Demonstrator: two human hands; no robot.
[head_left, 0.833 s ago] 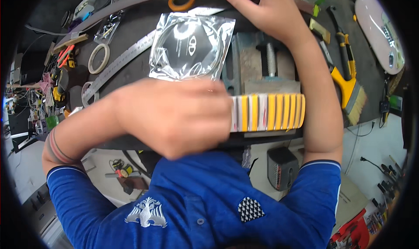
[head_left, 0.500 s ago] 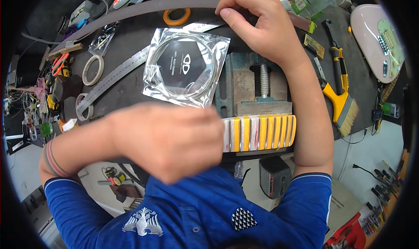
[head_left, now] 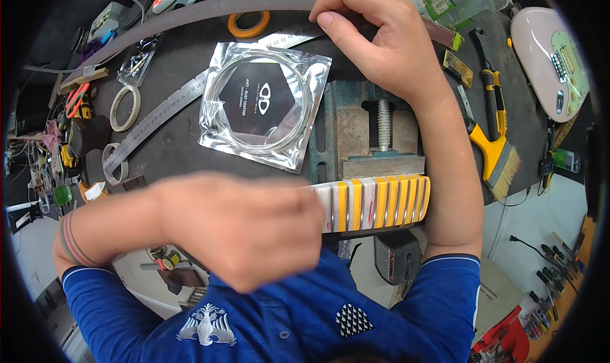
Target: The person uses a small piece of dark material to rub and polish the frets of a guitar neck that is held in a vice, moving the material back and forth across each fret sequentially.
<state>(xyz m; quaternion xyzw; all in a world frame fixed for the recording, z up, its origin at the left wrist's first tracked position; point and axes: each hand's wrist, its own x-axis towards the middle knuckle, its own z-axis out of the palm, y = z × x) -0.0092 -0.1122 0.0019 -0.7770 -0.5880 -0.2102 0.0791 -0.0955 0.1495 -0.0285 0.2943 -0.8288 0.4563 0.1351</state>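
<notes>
A guitar neck (head_left: pixel 381 201) with yellow tape strips across its fretboard lies clamped in a blue-grey bench vise (head_left: pixel 362 134). My left hand (head_left: pixel 248 232) lies over the neck's left part. It is blurred, its fingers are curled downward, and whatever is under it is hidden. My right hand (head_left: pixel 387 45) reaches to the far side of the bench, its fingers curled over a long dark bar (head_left: pixel 190 16) and its thumb pressed against it. A silver packet holding a coiled string (head_left: pixel 264 109) lies just left of the vise.
A steel ruler (head_left: pixel 159 118), rolls of tape (head_left: pixel 125 107) and an orange tape ring (head_left: pixel 249 25) lie to the left. A yellow-handled brush (head_left: pixel 492 150) and a pink guitar body (head_left: pixel 546 51) are on the right. Small tools crowd the left edge.
The whole scene has slid lower in the picture as my head moved. Both hands keep their places on the neck and on the bar; the left hand is now blurred.
</notes>
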